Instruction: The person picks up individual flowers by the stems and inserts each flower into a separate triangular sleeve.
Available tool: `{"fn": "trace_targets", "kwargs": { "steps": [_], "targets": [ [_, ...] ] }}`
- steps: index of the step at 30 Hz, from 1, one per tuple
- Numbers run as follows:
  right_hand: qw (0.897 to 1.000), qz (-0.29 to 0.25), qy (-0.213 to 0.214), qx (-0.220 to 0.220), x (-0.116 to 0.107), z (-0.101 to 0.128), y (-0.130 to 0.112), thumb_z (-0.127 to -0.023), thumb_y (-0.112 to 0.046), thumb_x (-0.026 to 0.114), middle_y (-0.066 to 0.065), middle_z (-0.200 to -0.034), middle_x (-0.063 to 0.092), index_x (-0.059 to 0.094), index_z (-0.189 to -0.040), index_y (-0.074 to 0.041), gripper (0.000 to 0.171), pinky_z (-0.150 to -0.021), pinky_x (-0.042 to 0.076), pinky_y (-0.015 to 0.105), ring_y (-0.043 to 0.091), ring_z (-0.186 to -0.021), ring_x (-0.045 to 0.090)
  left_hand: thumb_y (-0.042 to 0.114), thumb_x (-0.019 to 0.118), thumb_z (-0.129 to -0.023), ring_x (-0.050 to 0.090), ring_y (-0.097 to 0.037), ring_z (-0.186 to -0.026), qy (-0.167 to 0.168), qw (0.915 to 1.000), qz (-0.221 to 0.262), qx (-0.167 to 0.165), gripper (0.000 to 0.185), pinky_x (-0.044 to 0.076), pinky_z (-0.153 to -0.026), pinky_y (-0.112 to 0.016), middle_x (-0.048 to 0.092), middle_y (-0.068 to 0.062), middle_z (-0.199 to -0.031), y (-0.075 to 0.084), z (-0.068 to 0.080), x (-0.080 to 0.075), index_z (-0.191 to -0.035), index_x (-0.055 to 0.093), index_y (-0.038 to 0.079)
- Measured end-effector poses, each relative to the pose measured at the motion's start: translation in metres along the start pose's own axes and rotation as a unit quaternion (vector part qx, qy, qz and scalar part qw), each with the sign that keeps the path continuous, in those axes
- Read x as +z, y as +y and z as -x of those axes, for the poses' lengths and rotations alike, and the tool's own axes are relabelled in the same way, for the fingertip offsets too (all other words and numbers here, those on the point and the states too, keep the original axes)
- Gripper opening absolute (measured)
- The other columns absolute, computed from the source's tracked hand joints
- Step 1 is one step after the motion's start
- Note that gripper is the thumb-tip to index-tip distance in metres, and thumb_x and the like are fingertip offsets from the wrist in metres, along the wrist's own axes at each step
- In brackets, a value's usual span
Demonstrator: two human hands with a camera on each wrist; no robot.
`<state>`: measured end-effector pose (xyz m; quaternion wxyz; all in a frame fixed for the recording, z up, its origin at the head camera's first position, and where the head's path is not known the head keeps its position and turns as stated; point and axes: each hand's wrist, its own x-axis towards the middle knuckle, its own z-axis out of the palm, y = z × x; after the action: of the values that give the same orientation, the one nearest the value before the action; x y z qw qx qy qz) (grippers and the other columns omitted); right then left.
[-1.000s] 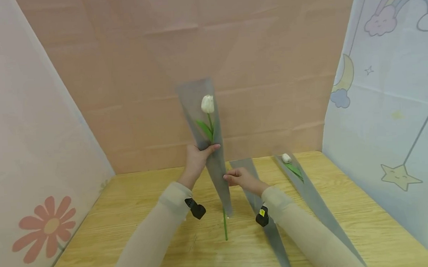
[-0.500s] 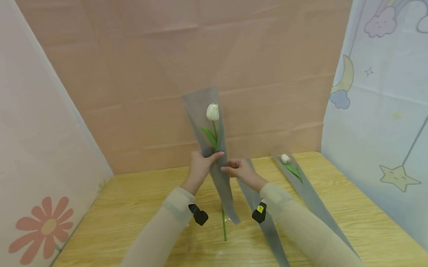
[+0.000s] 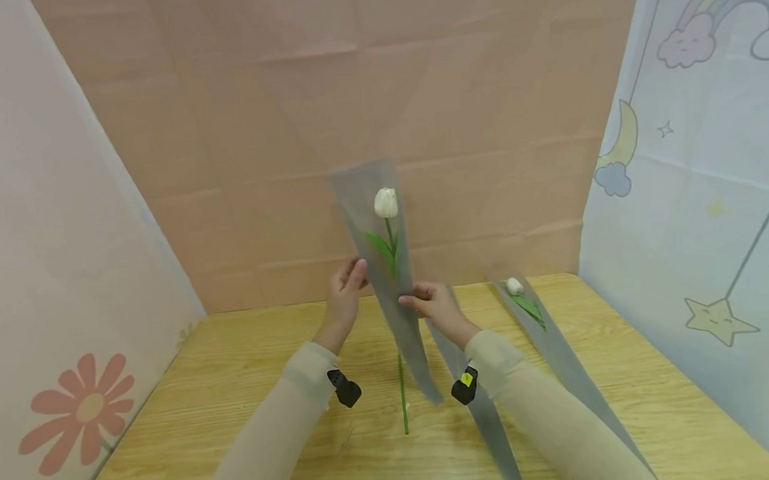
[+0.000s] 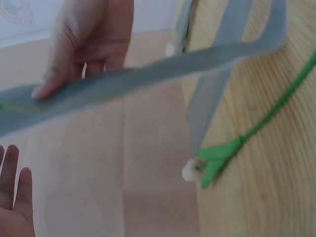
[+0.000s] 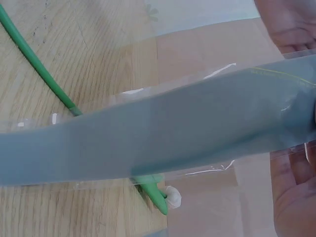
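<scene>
A: What sort of place is it?

B: A pale wooden counter (image 3: 236,390) with visible grain, boxed in by hanging sheets: a creased pink backdrop (image 3: 238,132) behind, a sheet with a printed flower (image 3: 76,411) on the left, and one with a rainbow, moon and star (image 3: 711,183) on the right.

A: Anything hard to make out?

B: The wrist views are blurred and very close. Two more grey sleeves lie on the counter: one (image 3: 489,421) runs under the right forearm and off the bottom edge, and the other sleeve (image 3: 557,347) at the right holds a second white tulip (image 3: 515,286).

A: And what is being handled?

B: A long tapering sleeve (image 3: 393,297) of thin, glossy grey film, held upright above the counter's middle. A white tulip (image 3: 386,203) with a green leaf sits inside, its slim stem poking out below. The right hand (image 3: 434,308) pinches the sleeve's edge. The left hand (image 3: 346,288) is just beside it, fingers relaxed and let go, grasping nothing.
</scene>
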<state>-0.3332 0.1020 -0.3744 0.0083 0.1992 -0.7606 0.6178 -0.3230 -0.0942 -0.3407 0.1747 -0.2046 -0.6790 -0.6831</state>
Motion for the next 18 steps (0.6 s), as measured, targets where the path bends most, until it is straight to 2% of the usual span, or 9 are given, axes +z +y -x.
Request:
{"fn": "trace_targets", "kwargs": {
  "steps": [2,3,6,8,10,11,13,15,18],
  "targets": [
    [1.0,-0.005,0.005,0.0,-0.002,0.0,0.001,-0.091,-0.024,0.069,0.002,-0.098,0.074,0.069,-0.106,-0.001,0.027,-0.075,0.056,0.031,0.008,-0.086,0.066,0.049,0.04,-0.102,0.066,-0.026,-0.1,0.0,0.9998,-0.006,0.022,0.061,0.049,-0.096,-0.042,0.064,-0.024,-0.114,-0.006,0.001,-0.009,-0.133,0.051,-0.003],
    [1.0,-0.008,0.006,0.001,-0.003,0.0,0.001,-0.091,-0.024,0.069,0.0,-0.096,0.074,0.069,-0.105,-0.001,0.027,-0.075,0.056,0.03,0.008,-0.086,0.065,0.049,0.035,-0.103,0.066,-0.032,-0.1,0.002,0.9997,-0.02,0.012,0.062,0.048,-0.097,-0.046,0.063,-0.028,-0.115,-0.011,0.002,-0.014,-0.134,0.049,-0.004],
    [1.0,-0.013,0.007,0.002,-0.006,0.0,0.002,-0.091,-0.025,0.069,-0.004,-0.092,0.073,0.069,-0.102,-0.001,0.026,-0.074,0.054,0.029,0.007,-0.085,0.064,0.049,0.036,-0.103,0.064,-0.039,-0.104,-0.009,0.9895,-0.113,-0.09,0.062,0.047,-0.097,-0.051,0.063,-0.026,-0.119,-0.024,0.006,-0.028,-0.137,0.046,-0.001],
    [1.0,-0.014,0.008,0.003,-0.009,-0.001,0.002,-0.091,-0.025,0.069,-0.007,-0.091,0.072,0.069,-0.103,0.0,0.027,-0.073,0.054,0.028,0.007,-0.084,0.064,0.046,0.042,-0.102,0.064,-0.037,-0.105,-0.046,0.9629,-0.196,-0.179,0.059,0.048,-0.094,-0.05,0.064,-0.022,-0.119,-0.034,0.011,-0.037,-0.137,0.046,-0.001],
    [1.0,-0.015,0.009,0.003,-0.013,-0.001,0.002,-0.092,-0.024,0.068,-0.007,-0.092,0.072,0.067,-0.108,0.002,0.03,-0.074,0.055,0.028,0.006,-0.085,0.065,0.043,0.048,-0.101,0.064,-0.033,-0.103,-0.101,0.9241,-0.266,-0.255,0.055,0.05,-0.091,-0.048,0.064,-0.018,-0.119,-0.043,0.018,-0.044,-0.135,0.048,-0.001],
    [1.0,-0.018,0.009,0.003,-0.014,-0.001,0.003,-0.092,-0.023,0.068,-0.008,-0.094,0.073,0.067,-0.112,0.002,0.032,-0.074,0.055,0.027,0.005,-0.086,0.065,0.04,0.05,-0.101,0.065,-0.032,-0.102,-0.129,0.9062,-0.289,-0.28,0.053,0.051,-0.09,-0.047,0.065,-0.018,-0.118,-0.047,0.021,-0.047,-0.133,0.05,-0.002],
    [1.0,-0.021,0.01,0.003,-0.019,-0.001,0.002,-0.093,-0.022,0.067,-0.01,-0.094,0.072,0.064,-0.118,0.003,0.036,-0.075,0.054,0.026,0.003,-0.086,0.065,0.033,0.052,-0.101,0.065,-0.031,-0.1,-0.172,0.8832,-0.306,-0.31,0.047,0.052,-0.089,-0.047,0.065,-0.019,-0.115,-0.054,0.027,-0.052,-0.13,0.053,-0.004],
    [0.999,-0.036,0.017,0.004,-0.024,-0.001,-0.002,-0.094,-0.02,0.066,-0.013,-0.092,0.072,0.062,-0.121,0.003,0.037,-0.073,0.054,0.024,0.002,-0.085,0.065,0.03,0.053,-0.1,0.066,-0.032,-0.098,-0.191,0.8752,-0.305,-0.323,0.043,0.052,-0.088,-0.047,0.066,-0.02,-0.112,-0.058,0.031,-0.054,-0.126,0.056,-0.004],
    [0.997,-0.072,0.039,0.006,-0.037,-0.001,-0.013,-0.095,-0.018,0.063,-0.017,-0.088,0.07,0.066,-0.117,-0.005,0.025,-0.07,0.053,0.022,0.002,-0.08,0.064,0.028,0.054,-0.1,0.067,-0.032,-0.097,-0.195,0.8763,-0.298,-0.325,0.041,0.053,-0.088,-0.047,0.066,-0.02,-0.111,-0.06,0.034,-0.055,-0.125,0.057,-0.004]
  ]
}}
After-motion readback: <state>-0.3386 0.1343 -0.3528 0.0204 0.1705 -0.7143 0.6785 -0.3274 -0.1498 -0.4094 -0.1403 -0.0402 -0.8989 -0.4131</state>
